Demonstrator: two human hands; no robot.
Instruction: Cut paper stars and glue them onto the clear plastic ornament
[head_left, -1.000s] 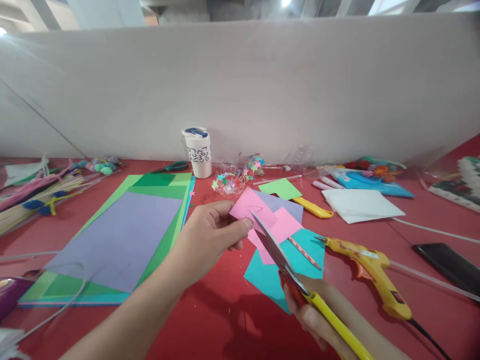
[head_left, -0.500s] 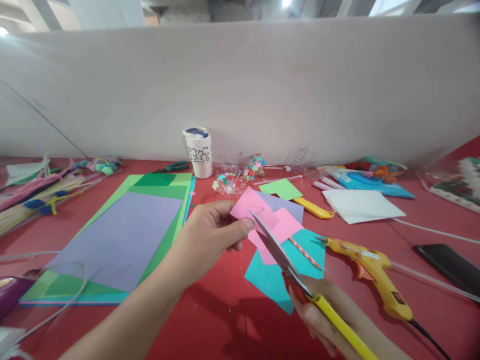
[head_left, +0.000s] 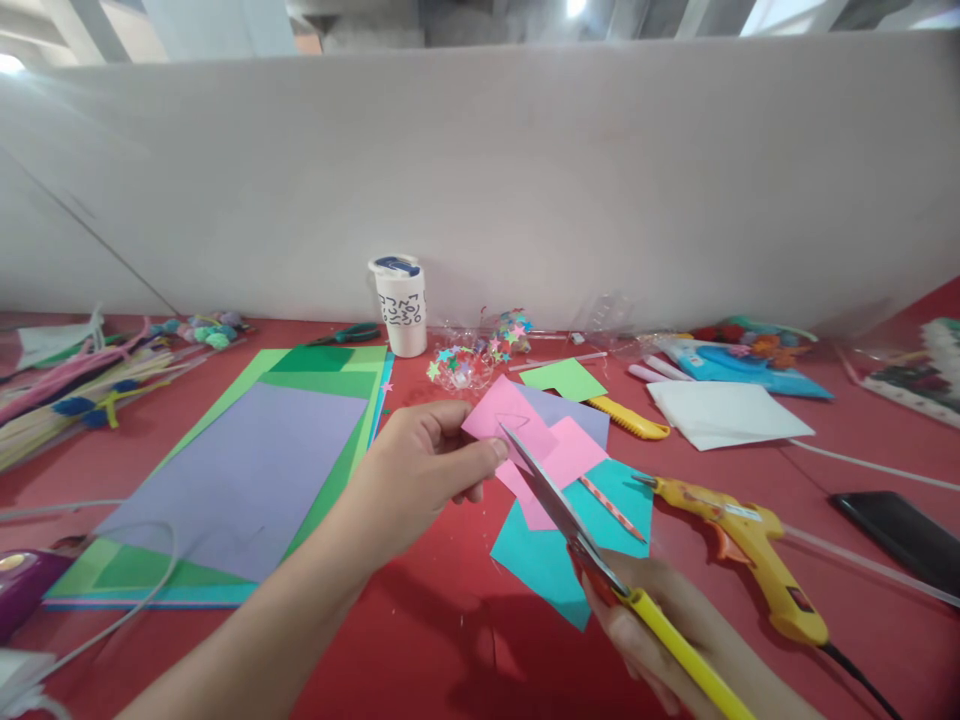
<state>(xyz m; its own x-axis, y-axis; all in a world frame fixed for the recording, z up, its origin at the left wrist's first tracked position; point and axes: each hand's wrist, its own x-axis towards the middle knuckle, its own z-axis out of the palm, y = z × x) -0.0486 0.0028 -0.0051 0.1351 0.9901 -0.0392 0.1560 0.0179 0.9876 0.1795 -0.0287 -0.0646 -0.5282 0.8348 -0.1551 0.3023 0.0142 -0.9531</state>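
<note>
Scissors (head_left: pixel 559 505), steel blades | pink paper (head_left: pixel 504 412), thin | right hand (head_left: pixel 660 630)

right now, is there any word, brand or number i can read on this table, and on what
Nothing reads clearly.
White cup: black squiggles, no legible words.
Yellow glue gun: label too small to read.
Blue packet: print blurred.
Pink paper in the left hand: a drawn outline, no writing.

Left hand (head_left: pixel 420 470) pinching small pink paper piece (head_left: pixel 501 415) above red tabletop (head_left: pixel 450 640). Right hand (head_left: pixel 660 630) gripping yellow-handled scissors (head_left: pixel 592 560), blade tips touching pink paper's edge. Teal paper sheet (head_left: pixel 547 555) underneath, yellow glue gun (head_left: pixel 742 550) just beside.
</note>
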